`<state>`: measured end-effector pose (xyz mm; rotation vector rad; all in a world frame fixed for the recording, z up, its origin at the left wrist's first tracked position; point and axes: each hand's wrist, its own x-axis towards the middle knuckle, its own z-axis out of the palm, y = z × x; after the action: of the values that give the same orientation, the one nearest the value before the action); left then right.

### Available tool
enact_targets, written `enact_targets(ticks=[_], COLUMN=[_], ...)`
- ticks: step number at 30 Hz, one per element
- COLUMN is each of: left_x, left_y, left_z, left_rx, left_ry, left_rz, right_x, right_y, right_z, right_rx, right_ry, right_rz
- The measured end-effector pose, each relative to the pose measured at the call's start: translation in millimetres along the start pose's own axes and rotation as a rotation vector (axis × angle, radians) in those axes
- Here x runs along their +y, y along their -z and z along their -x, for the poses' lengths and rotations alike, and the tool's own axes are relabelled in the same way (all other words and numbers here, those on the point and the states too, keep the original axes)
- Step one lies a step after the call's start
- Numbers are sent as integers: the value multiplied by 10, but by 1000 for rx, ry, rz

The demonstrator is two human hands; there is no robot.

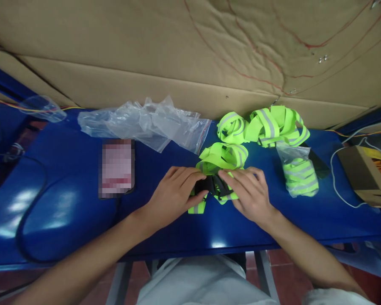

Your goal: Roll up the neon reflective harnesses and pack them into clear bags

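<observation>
In the middle of the blue table lies a neon yellow-green reflective strap [222,154] with grey stripes, partly coiled, with a black plastic buckle [214,185] at its near side. My left hand [174,192] pinches the left part of the buckle between thumb and fingers. From the other side my right hand [249,192] grips the buckle's right part and the strap by it. The two buckle parts are close together; whether they are clipped is hidden by the fingers. A short strap end [197,207] hangs below my left fingers.
Behind are more coiled reflective straps [273,127] and crumpled clear zip bags [146,123]. At right, a bagged strap [301,176] lies near an open cardboard box [365,173] and white cable. A blurred-out phone-like object [117,168] and black cable [22,220] lie left on the table [82,220].
</observation>
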<state>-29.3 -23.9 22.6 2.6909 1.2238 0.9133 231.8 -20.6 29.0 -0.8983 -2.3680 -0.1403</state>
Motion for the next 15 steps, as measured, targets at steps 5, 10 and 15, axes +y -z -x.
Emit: enact_targets(ticks=[5, 10, 15], left_x=[-46, -259, -654], left_y=[11, 293, 806], left_z=[-13, -71, -147], left_rx=[-73, 174, 734], left_ry=[70, 298, 477], left_rz=[65, 476, 728], right_x=[241, 637, 1019], right_y=[164, 480, 1015], right_z=[-19, 5, 201], right_rx=[238, 444, 702], right_ry=[-373, -789, -1049], right_rz=[-134, -821, -1092])
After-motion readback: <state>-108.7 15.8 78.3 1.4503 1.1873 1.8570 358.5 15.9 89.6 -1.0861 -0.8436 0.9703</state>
